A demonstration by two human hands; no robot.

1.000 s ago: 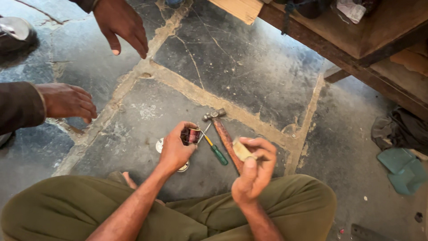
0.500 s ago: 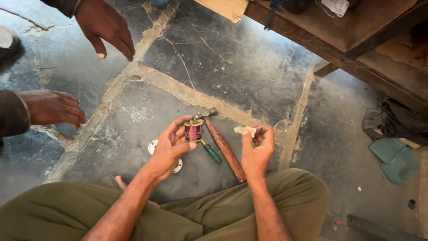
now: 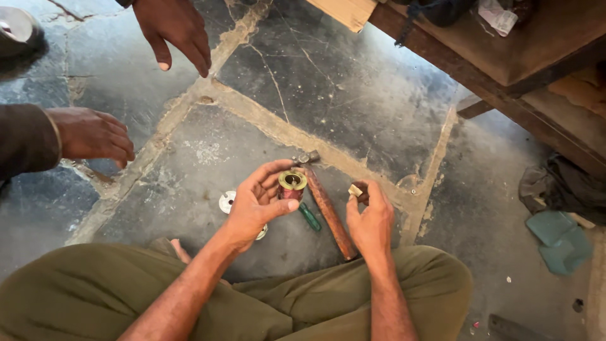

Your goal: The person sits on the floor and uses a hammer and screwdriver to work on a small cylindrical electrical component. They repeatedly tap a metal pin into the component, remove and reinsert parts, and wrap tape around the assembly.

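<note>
Coil, a small red-wound spool with a brass top, sits upright between our left hand thumb and fingertips, clamped there. Our right hand pinches a small pale piece at its fingertips, level with the coil and a little apart from it. Below the fingers a hammer and a green-handled screwdriver lie on the stone floor, with a white disc behind our left wrist. Two hands of another person hover well beyond. We judge the step as comparing the two parts; bringing them together calls for careful alignment.
</note>
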